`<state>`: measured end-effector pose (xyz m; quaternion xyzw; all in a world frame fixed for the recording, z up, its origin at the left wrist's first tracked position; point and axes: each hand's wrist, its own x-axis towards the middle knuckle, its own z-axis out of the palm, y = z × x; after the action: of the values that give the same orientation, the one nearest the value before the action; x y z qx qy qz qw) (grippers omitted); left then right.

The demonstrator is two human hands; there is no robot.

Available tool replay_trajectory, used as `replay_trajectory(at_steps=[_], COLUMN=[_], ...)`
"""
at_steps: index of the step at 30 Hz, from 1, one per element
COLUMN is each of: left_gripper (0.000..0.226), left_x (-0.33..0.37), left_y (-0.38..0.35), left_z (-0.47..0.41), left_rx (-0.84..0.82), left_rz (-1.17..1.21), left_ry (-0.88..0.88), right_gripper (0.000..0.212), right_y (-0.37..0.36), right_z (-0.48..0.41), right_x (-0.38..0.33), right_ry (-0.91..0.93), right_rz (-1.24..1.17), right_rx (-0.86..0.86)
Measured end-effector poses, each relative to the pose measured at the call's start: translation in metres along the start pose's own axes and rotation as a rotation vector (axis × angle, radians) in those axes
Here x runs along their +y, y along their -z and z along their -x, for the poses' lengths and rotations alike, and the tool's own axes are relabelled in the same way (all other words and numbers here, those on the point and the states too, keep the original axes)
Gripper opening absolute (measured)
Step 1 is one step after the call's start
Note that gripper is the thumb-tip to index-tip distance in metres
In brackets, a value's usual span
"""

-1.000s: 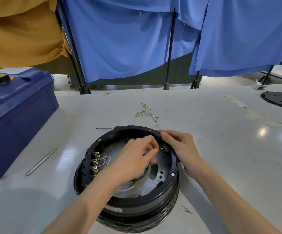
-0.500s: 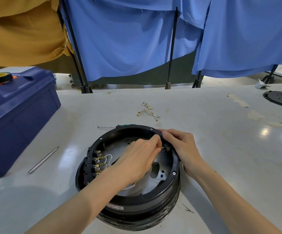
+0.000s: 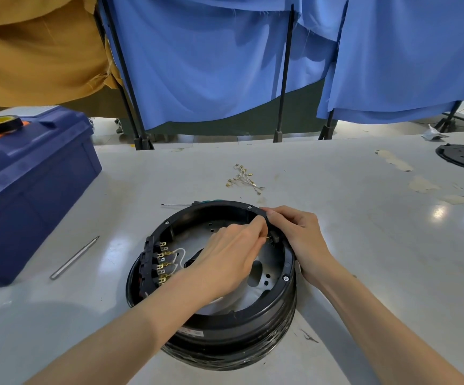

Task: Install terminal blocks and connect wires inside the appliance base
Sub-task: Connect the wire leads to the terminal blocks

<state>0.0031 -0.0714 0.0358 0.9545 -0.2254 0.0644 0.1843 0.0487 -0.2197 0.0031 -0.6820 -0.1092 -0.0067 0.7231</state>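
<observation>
Now my left hand (image 3: 225,259) reaches further across the round black appliance base (image 3: 225,323) than a second ago. Its fingers (image 3: 255,226) pinch a small brass terminal (image 3: 267,238) right against the small black block (image 3: 275,237) on the right inner wall. My right hand (image 3: 300,234) stays put, fingers curled over the rim beside that block. The base stands on the pale glossy surface (image 3: 364,245), close to me. On its left inner wall, the long black terminal block (image 3: 149,262) with brass tabs and the looped white wire (image 3: 180,252) look unchanged. A bunch of loose brass terminals (image 3: 243,177) lies beyond.
</observation>
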Motion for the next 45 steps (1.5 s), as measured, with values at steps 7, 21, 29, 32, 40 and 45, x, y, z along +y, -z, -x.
replay_trajectory(at_steps=[7,21,29,32,40,45], left_gripper=[0.012,0.025,0.048,0.059,0.049,0.043], left_x=[0.006,-0.026,-0.052,-0.056,-0.065,-0.068], left_y=[-0.002,0.021,0.028,0.025,0.017,0.016], left_z=[-0.004,-0.001,0.01,0.007,0.0,-0.004], left_rx=[-0.001,0.235,0.172,0.1,0.113,0.157], left_rz=[0.002,0.293,0.246,0.104,-0.005,0.018], left_ry=[0.025,0.169,0.194,0.24,0.253,0.258], right_gripper=[0.021,0.023,0.024,0.024,0.014,0.011], right_y=[0.001,0.005,0.009,0.01,0.015,0.015], right_z=[-0.003,0.003,0.006,0.003,-0.024,-0.073], right_x=[0.001,-0.006,-0.013,-0.014,-0.02,-0.008], right_ry=[-0.017,-0.039,-0.056,-0.062,-0.122,-0.082], right_rz=[0.001,0.064,0.116,0.128,0.261,0.401], right_rx=[0.011,0.003,-0.02,-0.022,-0.081,0.001])
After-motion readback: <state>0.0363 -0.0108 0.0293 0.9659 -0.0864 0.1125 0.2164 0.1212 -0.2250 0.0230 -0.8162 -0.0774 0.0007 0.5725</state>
